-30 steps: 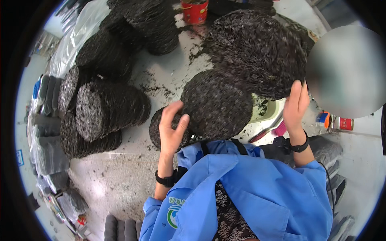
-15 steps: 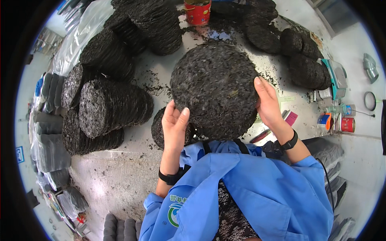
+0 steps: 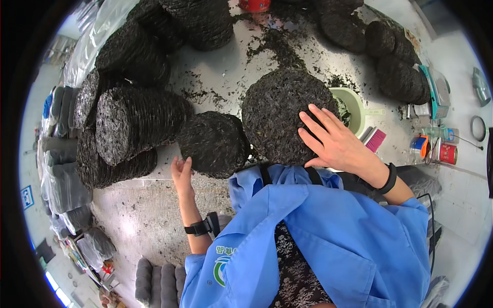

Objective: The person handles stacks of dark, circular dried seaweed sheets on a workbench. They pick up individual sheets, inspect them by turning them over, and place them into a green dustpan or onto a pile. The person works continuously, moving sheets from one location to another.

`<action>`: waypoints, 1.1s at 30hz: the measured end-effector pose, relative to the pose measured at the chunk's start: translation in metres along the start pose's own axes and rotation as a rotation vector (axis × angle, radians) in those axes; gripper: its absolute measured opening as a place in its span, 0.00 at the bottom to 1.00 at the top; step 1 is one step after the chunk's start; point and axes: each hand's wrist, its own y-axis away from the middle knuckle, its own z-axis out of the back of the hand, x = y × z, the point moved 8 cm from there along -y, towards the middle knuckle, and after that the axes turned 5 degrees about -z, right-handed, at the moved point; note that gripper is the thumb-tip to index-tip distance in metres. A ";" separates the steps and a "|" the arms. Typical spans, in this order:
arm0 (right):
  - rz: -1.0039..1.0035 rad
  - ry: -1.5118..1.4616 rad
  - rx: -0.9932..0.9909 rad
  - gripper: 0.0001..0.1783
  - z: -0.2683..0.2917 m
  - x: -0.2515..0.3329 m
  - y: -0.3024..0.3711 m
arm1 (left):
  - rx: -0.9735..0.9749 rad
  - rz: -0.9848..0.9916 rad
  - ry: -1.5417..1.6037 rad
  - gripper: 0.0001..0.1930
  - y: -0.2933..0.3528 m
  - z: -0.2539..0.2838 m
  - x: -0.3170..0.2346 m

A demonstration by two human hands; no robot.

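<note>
A thick round cake of dark dried seaweed (image 3: 280, 115) lies on the worktop in front of me. My right hand (image 3: 334, 141) rests flat on its right side, fingers spread. Left of it sits a smaller round seaweed stack (image 3: 213, 143), its right edge close to the big cake. At that stack's lower left rim is my left hand (image 3: 182, 174), fingers loosely curled and thumb apart from them. Whether its fingertips touch the rim is hard to tell. A pale green scoop (image 3: 355, 109) with seaweed bits stands partly behind the big cake.
Seaweed stacks lie on their sides at the left (image 3: 138, 120) and far right (image 3: 400, 77). A pink-bristled brush (image 3: 376, 139), a teal scale (image 3: 436, 95), a red can (image 3: 448, 153) and a red bucket (image 3: 254, 4) stand around. Loose flakes litter the metal worktop (image 3: 226, 72).
The big cake has come down from between my hands onto the worktop. My left hand has moved off it to the smaller stack. My right hand has shifted from its edge onto its top.
</note>
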 end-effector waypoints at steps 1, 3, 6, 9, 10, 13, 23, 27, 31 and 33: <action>0.006 0.013 -0.006 0.34 0.001 0.000 0.000 | -0.045 -0.220 -0.145 0.34 -0.005 -0.005 -0.011; 0.038 0.012 -0.037 0.28 0.004 0.004 0.001 | -0.125 -0.367 -0.410 0.31 0.010 -0.018 -0.040; 0.070 0.024 -0.152 0.21 0.007 0.008 0.006 | 0.076 -0.478 -0.167 0.26 0.022 -0.058 -0.070; -0.034 -0.171 -0.410 0.17 0.036 -0.009 0.013 | 0.216 -0.547 -0.094 0.21 0.044 -0.095 -0.100; -0.128 -0.276 -0.528 0.16 0.049 -0.024 0.018 | 0.242 -0.547 -0.066 0.21 0.047 -0.101 -0.105; -0.591 -0.215 -0.768 0.14 0.076 -0.063 0.055 | 0.258 -0.609 -0.039 0.21 0.061 -0.115 -0.132; -0.896 -1.356 -0.532 0.25 -0.012 -0.079 0.006 | 0.551 -0.272 0.629 0.22 0.094 -0.161 -0.167; -0.428 -1.036 -0.371 0.26 0.014 -0.046 -0.014 | 0.300 -0.208 0.728 0.18 0.060 -0.096 -0.136; -0.121 -0.088 -0.020 0.48 0.014 -0.005 -0.005 | 0.181 -0.116 0.558 0.32 0.028 -0.020 -0.068; -0.109 -0.029 0.019 0.47 0.002 0.000 -0.001 | 0.088 -0.023 0.284 0.33 0.024 -0.008 -0.045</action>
